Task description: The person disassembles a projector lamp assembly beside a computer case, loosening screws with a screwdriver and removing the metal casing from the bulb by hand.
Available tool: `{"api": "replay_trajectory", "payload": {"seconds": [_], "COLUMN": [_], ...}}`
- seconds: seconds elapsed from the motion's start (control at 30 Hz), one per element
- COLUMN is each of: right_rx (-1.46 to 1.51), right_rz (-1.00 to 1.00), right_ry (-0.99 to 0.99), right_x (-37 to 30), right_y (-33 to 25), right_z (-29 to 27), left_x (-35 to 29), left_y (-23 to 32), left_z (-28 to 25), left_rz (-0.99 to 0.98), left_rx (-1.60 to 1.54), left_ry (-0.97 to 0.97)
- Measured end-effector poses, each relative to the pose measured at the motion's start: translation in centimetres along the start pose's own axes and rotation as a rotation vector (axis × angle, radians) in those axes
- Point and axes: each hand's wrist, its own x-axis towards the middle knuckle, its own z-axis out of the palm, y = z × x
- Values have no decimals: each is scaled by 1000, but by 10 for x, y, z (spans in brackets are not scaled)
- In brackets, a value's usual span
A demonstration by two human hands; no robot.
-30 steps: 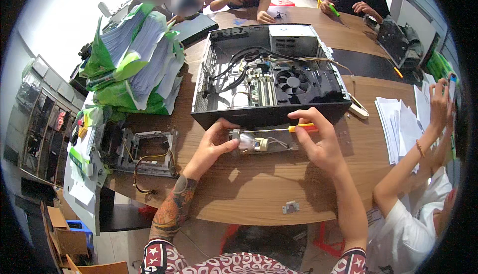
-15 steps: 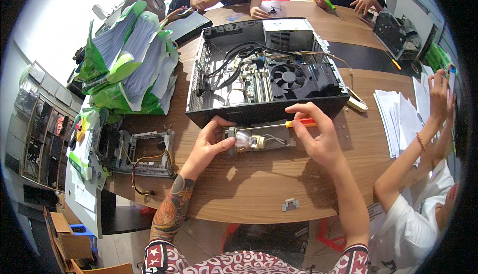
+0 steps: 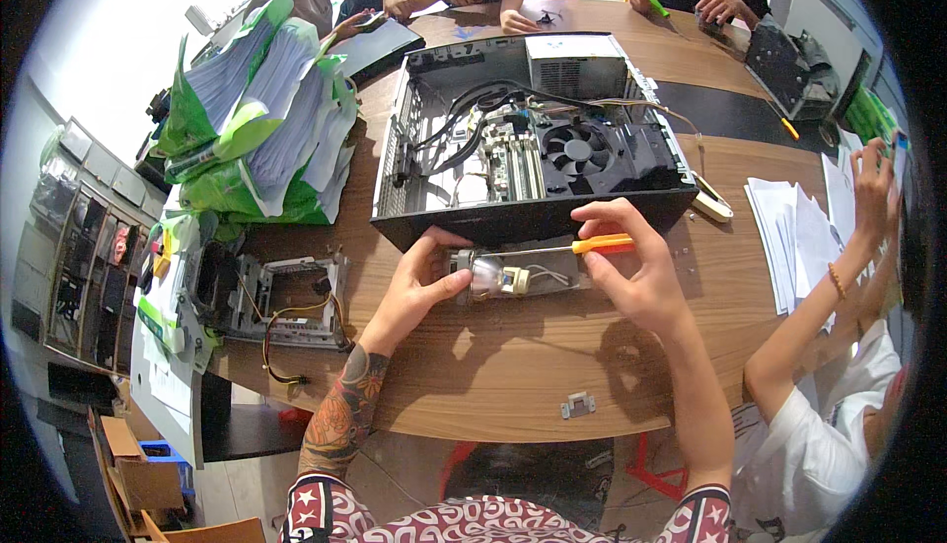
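Observation:
Held in my left hand (image 3: 422, 282) is a small lamp unit (image 3: 487, 277) with a clear, rounded reflector, a cream-coloured base and pale wires. My thumb and fingers close round its left end. Between the fingertips of my right hand (image 3: 643, 275) is the orange-yellow handle of a screwdriver (image 3: 602, 245). Its thin shaft points left and reaches the lamp unit's upper side; the tip is too small to make out. Just beyond both hands stands an opened desktop computer case (image 3: 533, 216), its black front panel towards me, with a fan and cables inside.
A metal drive frame (image 3: 286, 321) with loose cables lies at left, below a tall paper stack in green wrapping (image 3: 256, 139). Near the front edge is a small metal bracket (image 3: 578, 405). Loose sheets (image 3: 789, 237) and a co-worker's arms are at right. Others sit across the table.
The screwdriver handle shows a different side, as if turned, and my right fingers have shifted slightly on it. My left hand still holds the lamp unit. The whole view has moved a little.

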Motion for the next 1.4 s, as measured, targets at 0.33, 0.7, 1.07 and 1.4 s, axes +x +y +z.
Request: {"api": "replay_trajectory", "payload": {"seconds": [0.33, 0.7, 1.07, 1.4], "right_rx": [-156, -156, -48, 39], "right_rz": [123, 93, 142, 415], "right_ry": [2, -2, 8, -44], "right_x": [0, 0, -2, -3], "right_y": [0, -3, -5, -4], "right_z": [-3, 2, 0, 3], "left_x": [0, -3, -5, -2], "left_y": [6, 8, 9, -1], "left_z": [8, 9, 11, 9], "left_rz": [12, 29, -4, 41], "left_rx": [199, 229, 103, 107], "left_ry": [30, 102, 98, 136]}}
